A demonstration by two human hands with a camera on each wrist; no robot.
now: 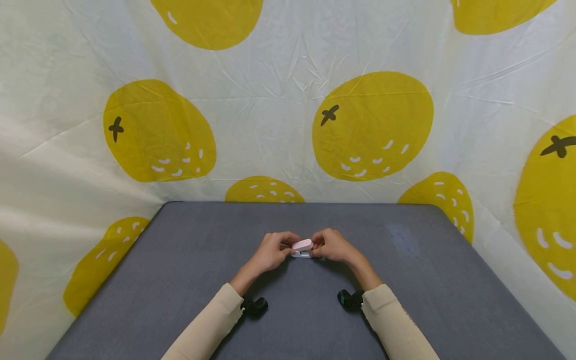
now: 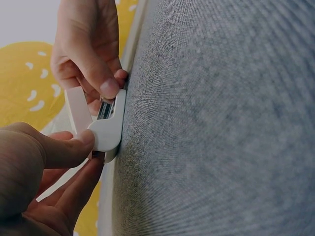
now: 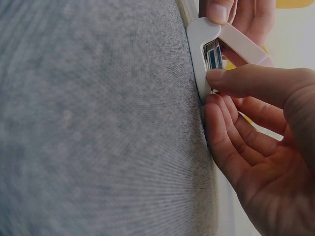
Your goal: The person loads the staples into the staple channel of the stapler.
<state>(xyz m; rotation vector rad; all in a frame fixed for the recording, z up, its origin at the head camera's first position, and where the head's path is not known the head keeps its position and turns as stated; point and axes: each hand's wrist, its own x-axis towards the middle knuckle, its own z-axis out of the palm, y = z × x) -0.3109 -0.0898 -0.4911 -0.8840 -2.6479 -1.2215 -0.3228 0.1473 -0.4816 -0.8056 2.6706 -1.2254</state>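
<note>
A small stapler (image 1: 302,247) with a white base and a pale pink top stands on the table, its top tilted up. In the left wrist view, the metal magazine (image 2: 106,109) shows between base and raised top. My left hand (image 1: 268,251) pinches the hinge end between thumb and fingers. At the other end, my right hand (image 1: 334,246) grips the front of the stapler. In the right wrist view, its thumb (image 3: 216,75) lies over the magazine's front, with the fingertips at the end of the base; what sits under the thumb is hidden.
The grey cloth-covered table (image 1: 216,235) extends around both hands. Behind it hangs a white curtain (image 1: 265,130) printed with yellow fruit. A black wrist device (image 1: 255,308) sits at the left cuff, another black device (image 1: 350,300) at the right.
</note>
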